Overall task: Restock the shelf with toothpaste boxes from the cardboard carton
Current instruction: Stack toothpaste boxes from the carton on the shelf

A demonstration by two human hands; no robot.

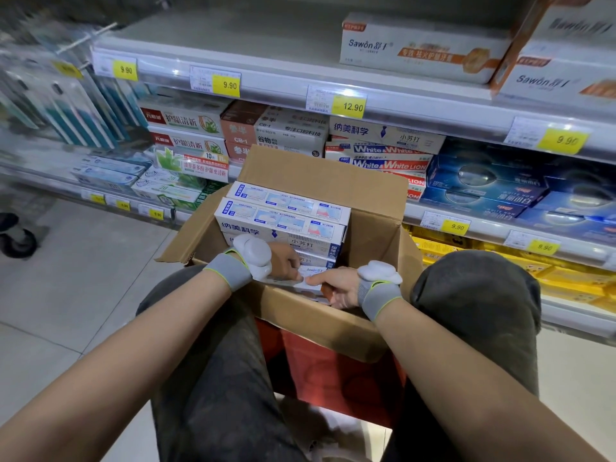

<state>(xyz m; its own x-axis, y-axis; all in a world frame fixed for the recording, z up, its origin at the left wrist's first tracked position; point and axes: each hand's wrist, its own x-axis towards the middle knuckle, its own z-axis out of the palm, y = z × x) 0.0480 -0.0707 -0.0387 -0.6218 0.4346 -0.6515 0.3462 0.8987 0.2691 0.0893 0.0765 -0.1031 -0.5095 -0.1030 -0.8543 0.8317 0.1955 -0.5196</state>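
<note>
An open cardboard carton stands between my knees, on a red crate. Inside it lie stacked white and blue toothpaste boxes. Both hands reach into the carton's near side. My left hand and my right hand each grip a white Sawon toothpaste box lying low against the front wall; most of that box is hidden by my fingers. The upper shelf holds matching Sawon boxes at the right and is bare at the left.
The middle shelf is packed with other toothpaste brands. A lower shelf at the right holds yellow packs. Yellow price tags line the shelf edges. A trolley wheel stands on the tiled floor at the left.
</note>
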